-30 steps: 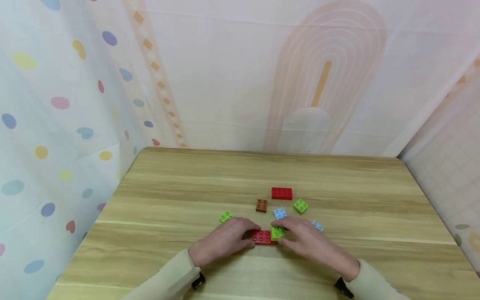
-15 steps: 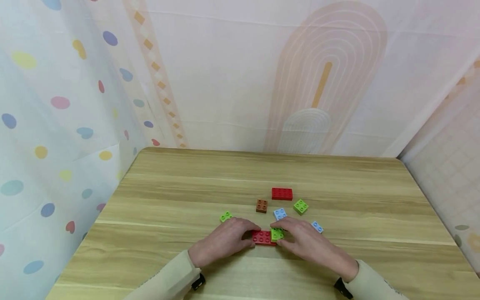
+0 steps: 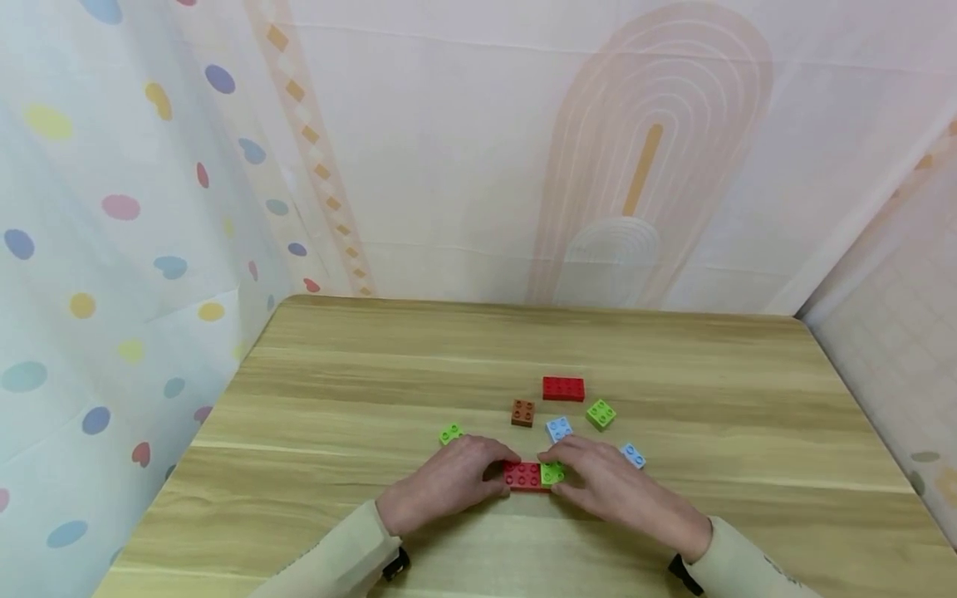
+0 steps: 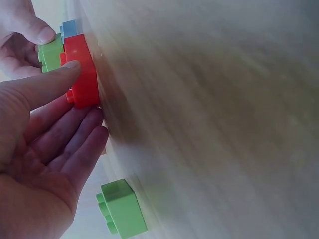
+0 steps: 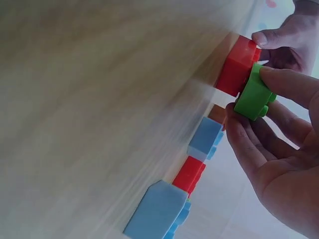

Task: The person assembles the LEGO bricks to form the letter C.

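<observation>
A red toy building brick (image 3: 522, 475) with two rows of studs lies on the wooden table in front of the person. My left hand (image 3: 452, 483) holds its left end between thumb and fingers, as the left wrist view shows closely. On its right end sits a small green brick (image 5: 255, 92), pinched between thumb and fingers of my right hand (image 3: 609, 486). In the right wrist view the green brick's underside is right at the red brick's studs, and it juts a little past that end.
Behind the hands lie a brown brick (image 3: 522, 413), another red brick (image 3: 563, 389), a green brick (image 3: 601, 414) and a light blue brick (image 3: 558, 428). A second blue brick (image 3: 633, 455) is beside the right hand, another green brick (image 3: 451, 433) behind the left. Patterned curtains (image 3: 449, 166) border the table.
The small green brick has gone down slightly and sits lower against the red brick's right end. Both hands keep their hold almost in place; the other bricks have not moved.
</observation>
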Demonstrator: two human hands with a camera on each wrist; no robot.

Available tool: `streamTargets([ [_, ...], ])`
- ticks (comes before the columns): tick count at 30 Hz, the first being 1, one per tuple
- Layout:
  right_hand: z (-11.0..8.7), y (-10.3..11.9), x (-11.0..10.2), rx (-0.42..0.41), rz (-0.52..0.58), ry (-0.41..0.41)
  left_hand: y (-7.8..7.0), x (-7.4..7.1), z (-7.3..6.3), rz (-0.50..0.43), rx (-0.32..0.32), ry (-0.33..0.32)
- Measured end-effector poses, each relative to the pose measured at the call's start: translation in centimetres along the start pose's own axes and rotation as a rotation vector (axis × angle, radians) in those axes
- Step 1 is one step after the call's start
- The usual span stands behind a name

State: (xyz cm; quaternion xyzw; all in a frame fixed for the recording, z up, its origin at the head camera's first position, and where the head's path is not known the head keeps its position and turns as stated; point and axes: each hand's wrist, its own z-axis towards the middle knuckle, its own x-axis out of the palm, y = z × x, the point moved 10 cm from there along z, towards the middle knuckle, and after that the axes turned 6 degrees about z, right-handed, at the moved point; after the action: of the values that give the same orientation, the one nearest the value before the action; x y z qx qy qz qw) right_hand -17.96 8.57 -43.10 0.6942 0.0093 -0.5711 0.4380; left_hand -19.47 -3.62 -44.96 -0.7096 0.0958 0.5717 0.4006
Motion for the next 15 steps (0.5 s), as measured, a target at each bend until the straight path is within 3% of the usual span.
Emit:
streamTargets([
  [7, 0.51, -0.05, -0.14, -0.008, 0.012, 0.023, 0.10, 0.05, 0.02, 0.012, -0.006, -0.002],
  [15, 0.91, -0.02, 0.77, 0.045, 0.032, 0.087, -0.20, -0.02, -0.12, 0.020, 0.001, 0.009],
])
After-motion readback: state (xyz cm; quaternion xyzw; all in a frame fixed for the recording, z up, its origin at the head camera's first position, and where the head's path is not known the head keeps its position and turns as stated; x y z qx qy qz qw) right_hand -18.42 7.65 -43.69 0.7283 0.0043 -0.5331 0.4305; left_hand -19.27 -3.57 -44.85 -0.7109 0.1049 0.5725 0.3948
